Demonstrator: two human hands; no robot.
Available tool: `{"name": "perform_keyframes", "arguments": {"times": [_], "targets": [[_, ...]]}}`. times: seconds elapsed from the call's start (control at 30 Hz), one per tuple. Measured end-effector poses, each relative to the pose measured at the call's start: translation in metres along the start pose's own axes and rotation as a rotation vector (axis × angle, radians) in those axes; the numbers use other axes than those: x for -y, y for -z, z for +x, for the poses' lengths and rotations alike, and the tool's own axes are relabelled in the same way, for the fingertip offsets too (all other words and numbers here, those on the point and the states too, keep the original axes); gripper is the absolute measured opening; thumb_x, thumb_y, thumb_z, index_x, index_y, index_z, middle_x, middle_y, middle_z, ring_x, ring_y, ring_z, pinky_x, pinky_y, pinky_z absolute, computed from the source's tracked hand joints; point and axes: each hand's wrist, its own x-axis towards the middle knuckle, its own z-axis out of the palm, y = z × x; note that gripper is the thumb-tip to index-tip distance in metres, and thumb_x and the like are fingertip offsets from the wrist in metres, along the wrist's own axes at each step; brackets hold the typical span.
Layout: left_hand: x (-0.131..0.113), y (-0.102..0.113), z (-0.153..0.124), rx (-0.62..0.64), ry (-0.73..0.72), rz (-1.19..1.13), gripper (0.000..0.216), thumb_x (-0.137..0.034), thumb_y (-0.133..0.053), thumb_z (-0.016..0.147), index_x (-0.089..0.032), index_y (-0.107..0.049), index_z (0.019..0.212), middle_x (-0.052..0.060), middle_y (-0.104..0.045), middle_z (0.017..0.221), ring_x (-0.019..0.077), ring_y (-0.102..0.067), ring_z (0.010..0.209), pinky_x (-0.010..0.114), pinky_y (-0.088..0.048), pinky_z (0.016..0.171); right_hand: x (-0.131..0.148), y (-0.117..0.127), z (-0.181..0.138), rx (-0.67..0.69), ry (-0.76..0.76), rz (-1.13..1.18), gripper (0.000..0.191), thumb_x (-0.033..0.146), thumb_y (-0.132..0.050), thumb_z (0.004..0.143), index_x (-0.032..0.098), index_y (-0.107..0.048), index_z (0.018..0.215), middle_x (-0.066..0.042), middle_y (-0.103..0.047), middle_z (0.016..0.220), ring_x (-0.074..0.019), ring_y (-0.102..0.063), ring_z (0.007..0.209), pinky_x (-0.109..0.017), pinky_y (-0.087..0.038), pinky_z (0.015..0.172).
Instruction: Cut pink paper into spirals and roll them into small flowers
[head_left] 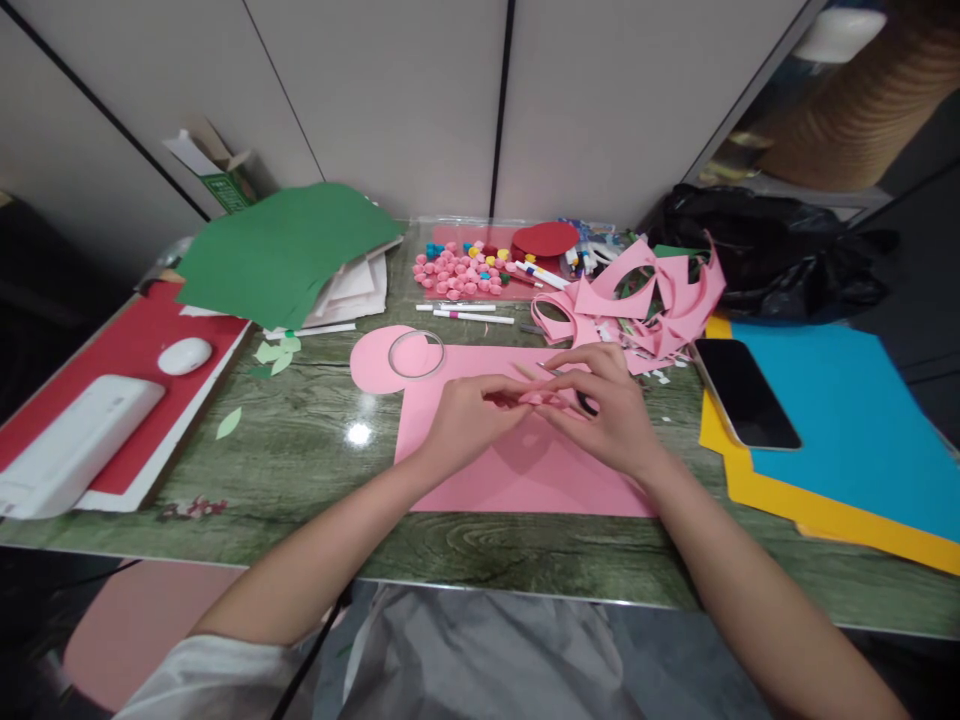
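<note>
Between the fingertips of both hands is a small curled piece of pink paper (541, 398). My left hand (476, 415) pinches it from the left, and my right hand (604, 410) grips its other side. Both hands are above a large pink paper sheet (465, 480) lying flat on the table. Something dark, partly hidden, shows by the right palm. At the sheet's upper left corner, a clear ring (417, 355) overlaps a round pink paper piece (375, 362). A thin pointed stick (520, 370) is just beyond the fingers.
Behind the hands lie small rolled paper pieces (457, 270), white pens (472, 317) and pink paper scraps (622, 290). Green sheets (292, 240) and a red sheet (202, 410) are left. A phone (746, 393) rests on blue paper (847, 430) at right, near a black bag (772, 250).
</note>
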Motion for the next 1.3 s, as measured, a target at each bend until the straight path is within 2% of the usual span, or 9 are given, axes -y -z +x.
{"name": "perform_keyframes", "arguments": {"times": [0.23,0.33,0.43,0.6,0.7,0.83,0.97,1.17,1.3], "targets": [[0.0047,-0.0040,-0.0015,0.011,0.101,-0.319,0.020,-0.029,-0.070,0.067,-0.015,-0.069,0.081,0.005,-0.072,0.082,0.0155,-0.064,0.074,0.026,-0.051,0.067,0.0032,0.0011,0.0015,-0.060,-0.104,0.218,0.008,0.029,-0.069,0.073,0.026,-0.067,0.080,-0.003,-0.060,0.096,-0.0231,-0.053,0.097,-0.042,-0.041,0.086],[0.0065,-0.0050,-0.0020,0.015,0.115,-0.372,0.021,-0.029,-0.070,0.067,-0.015,-0.068,0.082,0.006,-0.072,0.083,0.0155,-0.065,0.075,0.026,-0.051,0.067,0.0046,-0.0007,0.0015,-0.066,-0.139,0.267,0.007,0.029,-0.067,0.074,0.026,-0.066,0.081,-0.003,-0.060,0.095,-0.0228,-0.053,0.097,-0.041,-0.042,0.085],[0.0057,-0.0040,-0.0012,0.002,0.102,-0.285,0.020,-0.029,-0.068,0.068,-0.014,-0.069,0.082,0.006,-0.072,0.080,0.0152,-0.064,0.073,0.025,-0.051,0.065,0.0059,-0.0008,0.0018,-0.021,-0.111,0.175,0.007,0.028,-0.066,0.075,0.027,-0.066,0.082,-0.003,-0.060,0.096,-0.0234,-0.052,0.097,-0.042,-0.040,0.085],[0.0036,-0.0023,-0.0003,-0.023,0.032,0.007,0.014,-0.027,-0.064,0.071,-0.017,-0.071,0.079,0.004,-0.072,0.076,0.0139,-0.063,0.068,0.024,-0.048,0.063,0.0052,-0.0010,-0.0001,0.046,-0.001,-0.094,0.013,0.022,-0.063,0.073,0.026,-0.064,0.085,-0.004,-0.062,0.100,-0.0259,-0.048,0.099,-0.044,-0.036,0.084],[0.0032,-0.0030,-0.0013,-0.030,-0.009,0.103,0.013,-0.021,-0.062,0.071,-0.019,-0.072,0.080,0.002,-0.073,0.077,0.0134,-0.063,0.068,0.023,-0.048,0.064,0.0026,-0.0032,-0.0025,0.034,0.069,-0.189,0.013,0.022,-0.063,0.072,0.025,-0.062,0.085,-0.003,-0.063,0.101,-0.0277,-0.046,0.100,-0.046,-0.033,0.084],[0.0014,-0.0048,-0.0030,-0.061,-0.009,0.108,0.015,-0.019,-0.062,0.071,-0.020,-0.072,0.081,0.002,-0.073,0.079,0.0138,-0.064,0.070,0.024,-0.049,0.067,0.0005,-0.0064,-0.0044,-0.037,0.093,-0.206,0.013,0.023,-0.063,0.072,0.026,-0.062,0.084,-0.003,-0.065,0.099,-0.0277,-0.047,0.098,-0.047,-0.032,0.084],[0.0006,-0.0053,-0.0031,-0.081,0.018,0.003,0.016,-0.025,-0.064,0.071,-0.018,-0.071,0.083,0.004,-0.072,0.080,0.0147,-0.064,0.071,0.025,-0.050,0.068,0.0023,-0.0068,-0.0037,-0.097,0.043,-0.140,0.014,0.023,-0.065,0.070,0.028,-0.063,0.084,-0.002,-0.063,0.095,-0.0267,-0.048,0.095,-0.045,-0.035,0.082],[0.0021,-0.0045,-0.0017,-0.030,0.079,-0.223,0.024,-0.032,-0.068,0.069,-0.016,-0.070,0.086,0.007,-0.072,0.084,0.0160,-0.064,0.075,0.027,-0.051,0.069,0.0049,-0.0021,-0.0004,-0.086,-0.054,0.075,0.013,0.019,-0.064,0.073,0.026,-0.066,0.083,-0.004,-0.060,0.096,-0.0238,-0.051,0.096,-0.042,-0.039,0.085],[0.0021,-0.0061,-0.0031,-0.052,0.095,-0.291,0.025,-0.033,-0.070,0.068,-0.016,-0.071,0.086,0.006,-0.072,0.083,0.0147,-0.064,0.073,0.026,-0.050,0.068,0.0043,-0.0032,0.0007,-0.086,-0.111,0.183,0.007,0.023,-0.066,0.075,0.026,-0.067,0.081,-0.003,-0.059,0.094,-0.0223,-0.052,0.095,-0.041,-0.041,0.085]]}}
